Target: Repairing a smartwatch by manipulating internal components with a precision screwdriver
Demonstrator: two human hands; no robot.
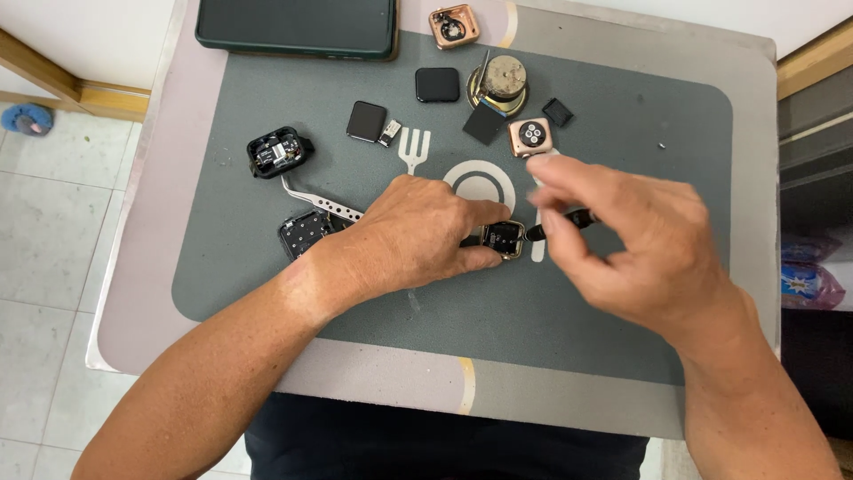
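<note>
Your forearms lowest in view, your left hand (418, 236) pinching the small square gold-rimmed watch case (504, 238), your right hand (635, 244) just right of it, fingers pinching a thin black tool (560, 222), on the grey mat (577, 311).

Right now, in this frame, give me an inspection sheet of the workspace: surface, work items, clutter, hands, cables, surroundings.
Surface: grey placemat with a white fork and plate print, on a small table.
Work items: open watch case, pinned to the mat by the left hand; thin black tool in the right hand, tip at the case.
Clutter: two opened black cases, metal tweezers, two dark screens, a rose-gold case back, another rose-gold case, a round brass part, a dark phone.
Hands: both bare; right one motion-blurred.
Cables: nothing seen.
Surroundings: tiled floor, wooden trim, a blue item on the floor.
</note>
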